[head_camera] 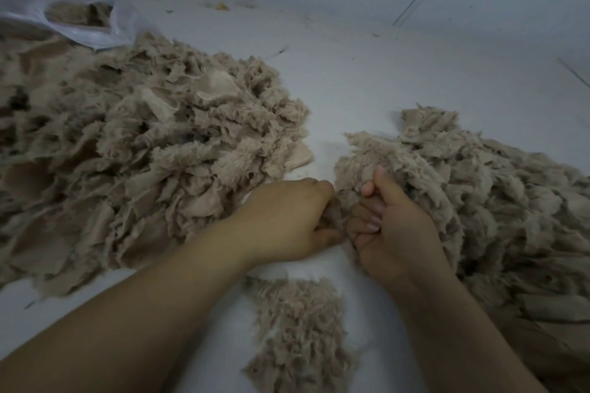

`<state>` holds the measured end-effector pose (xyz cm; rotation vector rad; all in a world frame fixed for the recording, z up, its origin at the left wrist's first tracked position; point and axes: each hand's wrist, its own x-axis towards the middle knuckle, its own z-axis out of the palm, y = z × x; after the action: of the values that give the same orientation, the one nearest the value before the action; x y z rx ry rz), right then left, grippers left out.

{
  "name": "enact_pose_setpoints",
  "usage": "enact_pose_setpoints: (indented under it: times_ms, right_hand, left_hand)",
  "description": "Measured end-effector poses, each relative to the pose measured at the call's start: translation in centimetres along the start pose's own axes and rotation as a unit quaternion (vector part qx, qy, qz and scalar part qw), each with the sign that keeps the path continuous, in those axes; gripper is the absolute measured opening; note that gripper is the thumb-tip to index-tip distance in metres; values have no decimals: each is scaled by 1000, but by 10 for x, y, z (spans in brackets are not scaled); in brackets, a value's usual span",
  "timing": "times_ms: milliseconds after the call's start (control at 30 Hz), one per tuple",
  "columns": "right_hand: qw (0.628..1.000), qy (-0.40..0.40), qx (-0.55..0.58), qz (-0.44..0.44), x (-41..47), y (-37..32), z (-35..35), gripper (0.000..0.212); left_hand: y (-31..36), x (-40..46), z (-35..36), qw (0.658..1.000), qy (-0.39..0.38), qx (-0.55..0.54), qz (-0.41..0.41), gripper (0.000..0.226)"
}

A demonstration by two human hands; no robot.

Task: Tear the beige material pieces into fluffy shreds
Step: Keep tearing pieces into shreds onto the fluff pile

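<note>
Head view: beige heaps (134, 143) flank hands (343, 226).

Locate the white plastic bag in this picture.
In the head view, the white plastic bag lies at the far left on the pale surface, just behind the large left pile of beige pieces.

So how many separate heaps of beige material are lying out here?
3. A big heap on the left, another heap on the right behind the right hand, and a small heap between the forearms. More sits in the bag at top left.
</note>
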<state>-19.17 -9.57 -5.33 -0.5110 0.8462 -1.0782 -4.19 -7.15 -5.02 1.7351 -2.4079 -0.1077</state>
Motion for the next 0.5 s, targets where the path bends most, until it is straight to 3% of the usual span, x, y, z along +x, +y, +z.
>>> enact_pose_setpoints:
  times_ms: [67, 300, 433, 500]
  right_hand:
    - [1000, 5, 10, -2, 1, 2, 1, 44]
    - [1000, 1, 19, -15, 4, 8, 2, 43]
    - [1000, 3, 17, -25, 7, 10, 1, 42]
    - [1000, 5, 14, -26, 7, 11, 0, 41]
  left_hand:
    - [2, 1, 5, 999, 29, -31, -14, 35]
    - [11, 6, 10, 983, 17, -149, -108, 23]
    - [16, 6, 17, 979, 35, -148, -132, 25]
    - [13, 7, 14, 964, 17, -219, -151, 25]
